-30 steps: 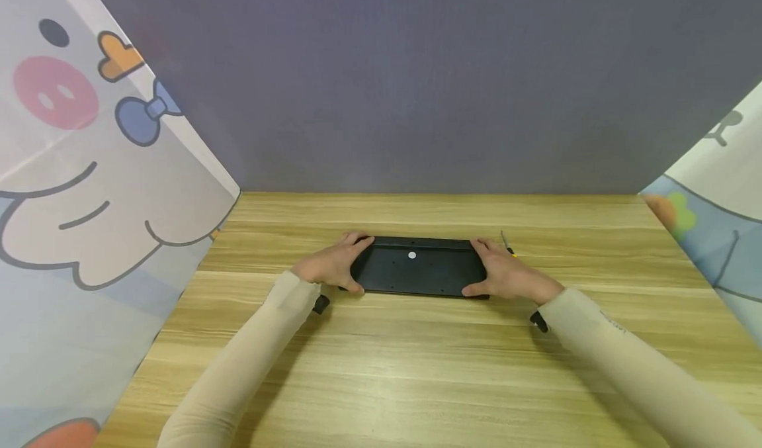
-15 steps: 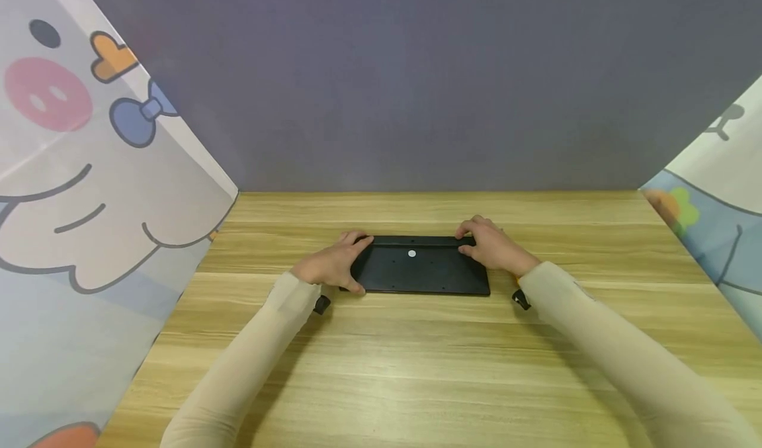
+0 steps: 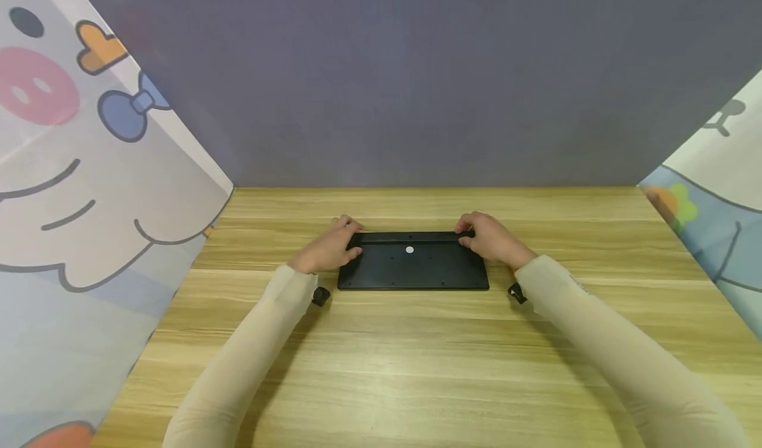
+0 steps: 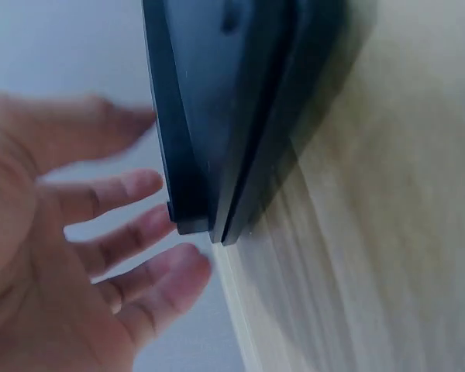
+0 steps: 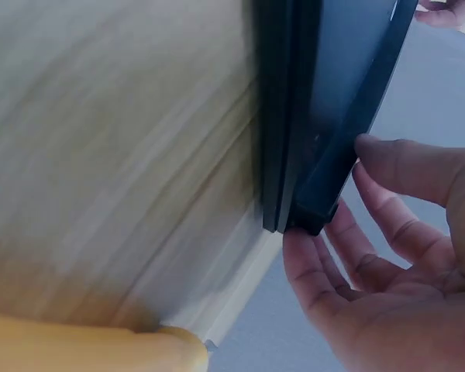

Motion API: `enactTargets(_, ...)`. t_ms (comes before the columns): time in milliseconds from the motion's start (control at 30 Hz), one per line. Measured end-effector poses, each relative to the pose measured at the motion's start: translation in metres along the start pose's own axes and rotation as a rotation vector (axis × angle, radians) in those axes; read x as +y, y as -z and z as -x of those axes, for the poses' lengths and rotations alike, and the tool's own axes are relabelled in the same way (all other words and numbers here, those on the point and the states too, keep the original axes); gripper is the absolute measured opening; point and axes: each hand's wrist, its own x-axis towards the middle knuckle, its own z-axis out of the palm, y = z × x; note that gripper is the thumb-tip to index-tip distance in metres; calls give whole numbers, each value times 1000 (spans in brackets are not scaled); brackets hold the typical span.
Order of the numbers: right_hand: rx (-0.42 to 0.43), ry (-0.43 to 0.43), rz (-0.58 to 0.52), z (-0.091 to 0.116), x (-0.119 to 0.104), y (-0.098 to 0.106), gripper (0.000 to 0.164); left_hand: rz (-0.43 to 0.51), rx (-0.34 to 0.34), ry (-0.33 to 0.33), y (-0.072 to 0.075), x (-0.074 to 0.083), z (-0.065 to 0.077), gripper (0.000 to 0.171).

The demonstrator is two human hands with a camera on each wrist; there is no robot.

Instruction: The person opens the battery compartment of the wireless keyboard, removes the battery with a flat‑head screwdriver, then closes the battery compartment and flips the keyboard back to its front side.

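Behind everything stands a grey backdrop (image 3: 381,77), and under it the wood-grained counter (image 3: 381,362) spreads out toward me. On the counter lies the black panel (image 3: 413,269), its long side running crosswise, with a ridge along the far edge; whether that edge is slightly raised, I can't tell. My right grip (image 3: 495,241) is at the far right corner, narrow, pinching the edge, thumb on the near side and fingers behind and at the end. My left grip (image 3: 329,248) is at the far left corner, wide and loose, thumb and fingers spread just beside the edge; contact there is hard to judge. So the panel lies between my grips, nearer to me than my fingers. I take this step to be getting hold of the far corners; next, I'd say, my left should close to match my right, evenly. Beside the right grip a yellow-orange handle (image 5: 85,345) pokes into the wrist view. Smallest is the white sticker (image 3: 409,250) on the panel.
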Motion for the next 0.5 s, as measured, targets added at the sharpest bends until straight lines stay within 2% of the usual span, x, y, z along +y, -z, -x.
enactTargets(67, -5, -6, -5, 0, -1, 1, 15, 6, 26, 22, 2, -2, -1, 43)
enactTargets(167, -13, -12, -13, 0, -2, 2, 15, 25, 27, 57, 2, -4, -2, 39)
enactTargets(333, -21, -16, -21, -4, -2, 2, 14, 69, -46, 109, -1, -5, -4, 45)
enactTargets(500, -26, -35, -33, -6, -1, 1, 14, 129, -100, 96, -4, -9, -2, 50)
